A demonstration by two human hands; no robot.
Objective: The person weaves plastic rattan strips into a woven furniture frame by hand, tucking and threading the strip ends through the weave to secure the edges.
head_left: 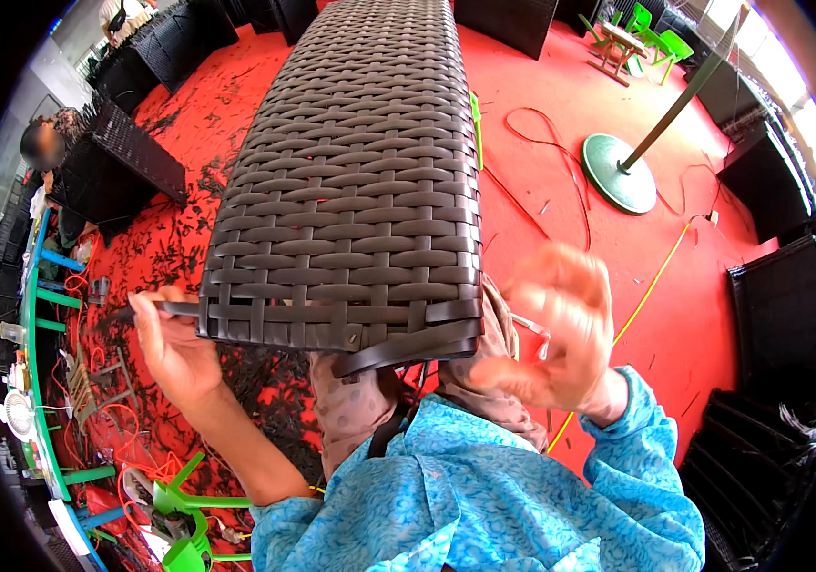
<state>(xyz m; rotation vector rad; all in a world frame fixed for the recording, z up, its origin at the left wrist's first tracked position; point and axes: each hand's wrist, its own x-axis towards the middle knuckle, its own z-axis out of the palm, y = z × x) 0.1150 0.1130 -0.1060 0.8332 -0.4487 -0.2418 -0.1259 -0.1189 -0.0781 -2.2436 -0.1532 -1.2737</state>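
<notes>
A long dark brown woven wicker panel (pixel 346 205) stretches away from my lap, its near end over my knees. At its near left corner my left hand (pixel 177 348) is closed on a flat brown wicker strip (pixel 179 309) that sticks out from the weave. Another loose strip (pixel 398 353) loops along the near right edge. To the right of the panel my right hand (pixel 561 329) is raised, blurred by motion. Its thumb and fingers look apart, with nothing visible between them. Past its fingers lies a thin pale object (pixel 532 327) that I cannot make out.
Dark strip scraps litter the red floor (pixel 174 176) on the left. A long bench (pixel 36 353) with a small fan (pixel 15 413) curves along that side. A green round-based stand (pixel 618 173), cables and black wicker pieces (pixel 780 324) are at right. Another person (pixel 53 143) works far left.
</notes>
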